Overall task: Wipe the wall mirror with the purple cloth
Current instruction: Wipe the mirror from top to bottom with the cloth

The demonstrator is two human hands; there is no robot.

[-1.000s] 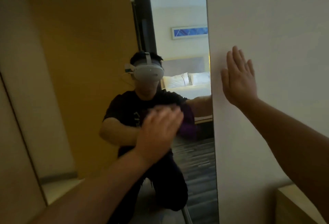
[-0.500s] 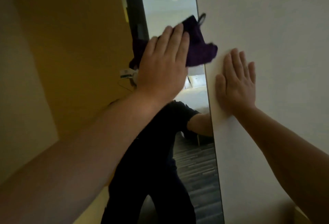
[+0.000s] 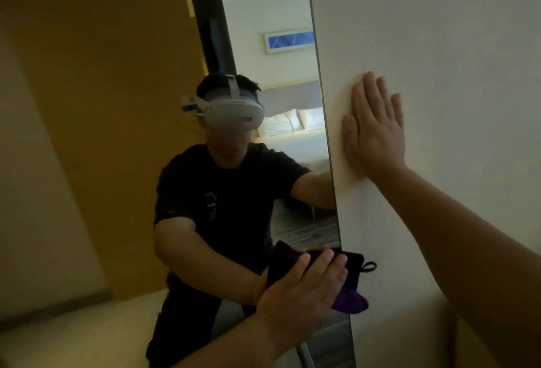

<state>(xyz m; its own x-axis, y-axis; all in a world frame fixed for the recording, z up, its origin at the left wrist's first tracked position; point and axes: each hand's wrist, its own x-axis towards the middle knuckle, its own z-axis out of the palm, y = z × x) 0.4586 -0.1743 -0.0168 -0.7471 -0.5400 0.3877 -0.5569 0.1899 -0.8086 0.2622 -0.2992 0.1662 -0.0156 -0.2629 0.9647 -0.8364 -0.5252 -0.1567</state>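
Head view first, and the only one I have: my left hand [image 3: 304,288] lies flat, fingers straight and together, pressing the purple cloth [image 3: 349,297] against the wall mirror [image 3: 281,81] low down, near its right edge. Part of the cloth and its small hanging loop [image 3: 369,266] spill past that edge onto the white wall [image 3: 439,31]. My right hand [image 3: 373,127] is spread open, palm flat on the wall just right of the mirror, holding nothing and apparently bracing me.

Half a second ago the cloth was high on the glass, above the level of my right hand; now it sits well below it. So I read this as one long downward stroke along the right strip of the mirror, while the right hand has barely shifted on the wall. A second ago the cloth was at mid height, so I seem to be sweeping up and down.

That suggests the right strip is getting covered. I judge the far left part of the glass still wants passes, though I cannot tell streaks from here.
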